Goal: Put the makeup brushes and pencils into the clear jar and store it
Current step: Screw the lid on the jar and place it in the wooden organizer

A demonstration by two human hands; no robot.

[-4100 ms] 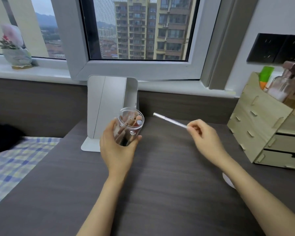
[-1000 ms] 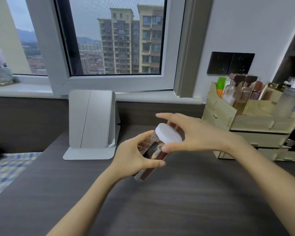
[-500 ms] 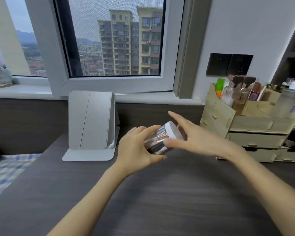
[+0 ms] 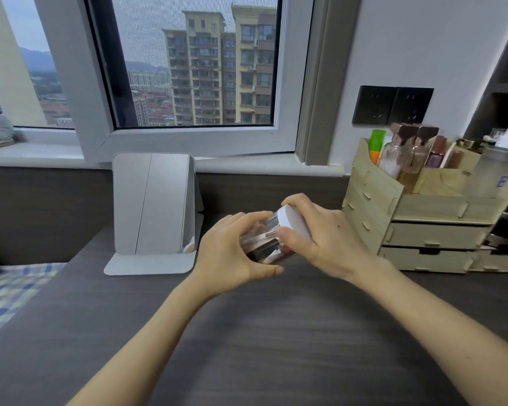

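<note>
Nearest, broad bare stretch of dark wood-grain bench (image 4: 276, 347), open on the near side of the clear jar (image 4: 264, 244). Above it, held off the surface and tipped on its side: smooth transparent cylinder, white round lid (image 4: 295, 222) toward the right, brushes and pencils (image 4: 266, 250) lying inside. Left hand (image 4: 232, 253) curled closed around the jar body; right hand (image 4: 320, 238) closed over the lid. Beyond the jar to the left, folding grey mirror (image 4: 153, 206), upright; to the right, pale plywood organizer (image 4: 423, 218) with drawers.
</note>
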